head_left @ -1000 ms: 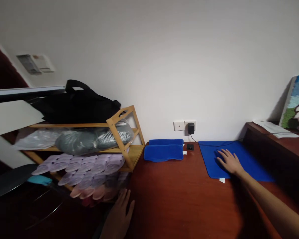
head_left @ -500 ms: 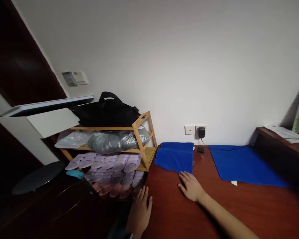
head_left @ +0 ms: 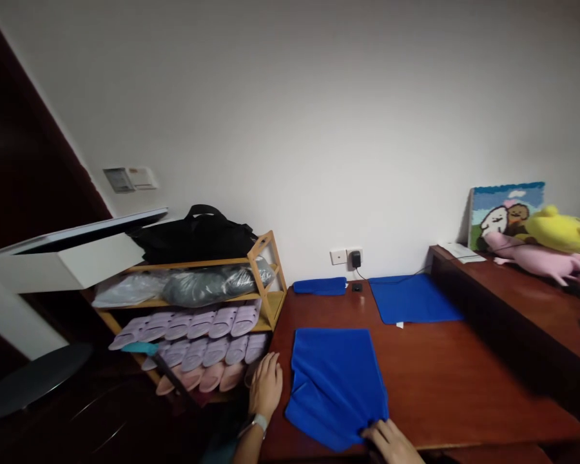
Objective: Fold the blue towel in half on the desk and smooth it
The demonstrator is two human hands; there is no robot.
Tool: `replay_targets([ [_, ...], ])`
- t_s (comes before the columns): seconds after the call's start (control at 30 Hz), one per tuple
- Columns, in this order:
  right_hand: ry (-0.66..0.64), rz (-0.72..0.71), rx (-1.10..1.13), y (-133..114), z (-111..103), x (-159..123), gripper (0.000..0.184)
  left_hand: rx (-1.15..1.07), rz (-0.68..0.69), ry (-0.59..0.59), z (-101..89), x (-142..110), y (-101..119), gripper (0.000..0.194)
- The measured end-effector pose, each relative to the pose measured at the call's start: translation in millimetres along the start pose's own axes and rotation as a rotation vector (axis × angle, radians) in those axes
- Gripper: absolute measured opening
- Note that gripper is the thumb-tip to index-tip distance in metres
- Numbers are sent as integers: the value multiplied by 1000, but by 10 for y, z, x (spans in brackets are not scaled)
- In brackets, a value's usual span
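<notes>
- We have the near blue cloth (head_left: 336,380) on the reddish-brown wooden desk (head_left: 454,386), spread but rumpled, its lower edge by the desk's front edge.
- Our right hand (head_left: 390,441) is mostly closed, fingers curled on that cloth's near right corner and gripping it – the thumb is hard to make out.
- Our left hand (head_left: 267,385), with a wristwatch (head_left: 260,422), is open and empty, palm down at the desk's left edge, just beside the cloth.
- Against the wall we see the folded blue cloth (head_left: 319,286) and, to its right, the flat blue cloth (head_left: 410,299); its white tag (head_left: 399,325) shows no writing we can read.
- The paper sheet (head_left: 463,252) on the raised ledge (head_left: 512,290) is too small to read.
- Left of the desk, lilac slippers (head_left: 200,323) fill the wooden rack (head_left: 272,298).
</notes>
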State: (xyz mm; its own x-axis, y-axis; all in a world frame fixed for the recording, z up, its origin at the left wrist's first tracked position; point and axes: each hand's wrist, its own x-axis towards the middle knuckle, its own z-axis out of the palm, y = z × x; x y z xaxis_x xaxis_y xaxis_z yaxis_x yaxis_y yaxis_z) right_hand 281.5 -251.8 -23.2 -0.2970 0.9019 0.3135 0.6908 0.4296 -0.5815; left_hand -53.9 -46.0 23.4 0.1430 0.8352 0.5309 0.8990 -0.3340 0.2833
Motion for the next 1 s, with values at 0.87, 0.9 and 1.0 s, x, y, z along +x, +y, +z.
replay_targets([
  [0.87, 307, 140, 401, -1162, -1809, -461, 24, -968, 55, -240, -1805, -556, 3458, 38],
  [0.9, 308, 143, 366, -1184, -1829, -468, 24, -937, 70, -206, -1890, -536, 3480, 38],
  [1.0, 347, 171, 290, -1174, -1911, -490, 26, -843, 113, -88, -2197, -457, 3515, 34],
])
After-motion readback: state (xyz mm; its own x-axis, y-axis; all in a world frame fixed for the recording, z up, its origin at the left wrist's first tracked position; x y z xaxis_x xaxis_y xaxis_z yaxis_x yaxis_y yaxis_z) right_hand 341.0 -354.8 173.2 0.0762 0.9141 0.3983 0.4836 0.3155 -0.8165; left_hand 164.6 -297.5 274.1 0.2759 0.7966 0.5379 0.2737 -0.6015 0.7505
